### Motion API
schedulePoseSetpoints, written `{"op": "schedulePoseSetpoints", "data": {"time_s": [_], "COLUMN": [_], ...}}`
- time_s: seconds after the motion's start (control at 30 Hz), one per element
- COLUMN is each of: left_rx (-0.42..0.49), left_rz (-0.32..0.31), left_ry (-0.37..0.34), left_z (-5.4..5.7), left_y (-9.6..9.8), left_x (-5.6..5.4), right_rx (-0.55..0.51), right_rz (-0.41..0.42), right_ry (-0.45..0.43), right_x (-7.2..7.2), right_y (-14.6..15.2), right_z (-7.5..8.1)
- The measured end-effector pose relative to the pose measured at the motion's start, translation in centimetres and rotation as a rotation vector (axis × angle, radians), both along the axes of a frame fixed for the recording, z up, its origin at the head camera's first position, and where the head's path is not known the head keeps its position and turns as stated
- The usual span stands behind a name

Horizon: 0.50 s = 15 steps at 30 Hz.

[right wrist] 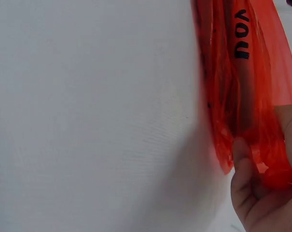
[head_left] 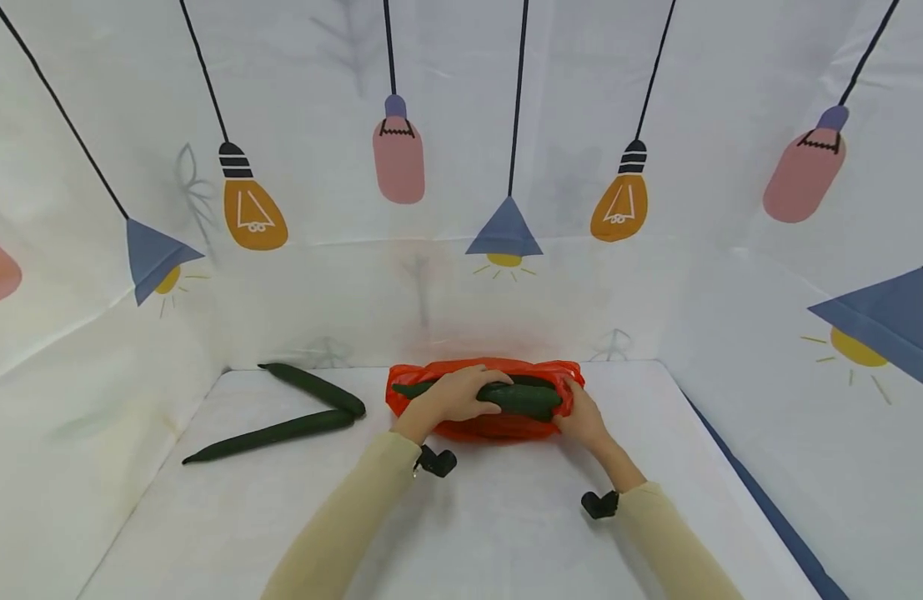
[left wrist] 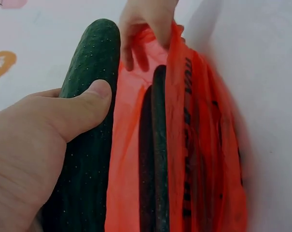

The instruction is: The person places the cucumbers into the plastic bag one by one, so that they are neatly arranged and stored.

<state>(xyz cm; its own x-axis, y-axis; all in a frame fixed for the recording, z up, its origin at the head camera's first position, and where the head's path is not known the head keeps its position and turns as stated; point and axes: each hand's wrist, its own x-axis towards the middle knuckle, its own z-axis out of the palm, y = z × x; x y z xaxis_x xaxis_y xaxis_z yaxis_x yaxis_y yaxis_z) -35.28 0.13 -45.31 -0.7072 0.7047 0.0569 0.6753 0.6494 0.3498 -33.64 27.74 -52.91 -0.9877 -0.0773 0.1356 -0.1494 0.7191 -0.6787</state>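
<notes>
My left hand (head_left: 455, 395) grips a dark green cucumber (head_left: 527, 402), its thumb lying along the skin in the left wrist view. This cucumber is over the mouth of a red plastic bag (head_left: 479, 430). At the bag's right end, my right hand (head_left: 581, 418) holds the rim, with the thin plastic bunched between thumb and fingers in the right wrist view. Inside the bag lie two more cucumbers (left wrist: 159, 145), side by side. Black printed letters run along the bag's near side. The lower end of the held cucumber is cut off in the left wrist view.
Two long cucumbers lie on the white table (head_left: 506, 533) to the left: a rear cucumber (head_left: 311, 387) and a front cucumber (head_left: 273, 435), their right ends close together. White sheeting (head_left: 318, 283) with printed lamps stands behind and on both sides.
</notes>
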Motion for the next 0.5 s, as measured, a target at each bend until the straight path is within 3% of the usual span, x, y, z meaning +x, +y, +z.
{"op": "schedulePoseSetpoints", "data": {"time_s": [0.27, 0.5], "left_rx": [-0.042, -0.051], "left_rz": [-0.029, -0.012], "left_ry": [-0.020, -0.065], "left_z": [-1.3, -2.5], "left_y": [1.4, 1.8], "left_x": [-2.1, -3.4], "right_rx": [-0.025, -0.018], "right_rz": [0.092, 0.035], "right_ry": [0.006, -0.071], "right_x": [0.3, 0.4], "right_y": [-0.2, -0.5], "right_z": [-0.9, -1.0]}}
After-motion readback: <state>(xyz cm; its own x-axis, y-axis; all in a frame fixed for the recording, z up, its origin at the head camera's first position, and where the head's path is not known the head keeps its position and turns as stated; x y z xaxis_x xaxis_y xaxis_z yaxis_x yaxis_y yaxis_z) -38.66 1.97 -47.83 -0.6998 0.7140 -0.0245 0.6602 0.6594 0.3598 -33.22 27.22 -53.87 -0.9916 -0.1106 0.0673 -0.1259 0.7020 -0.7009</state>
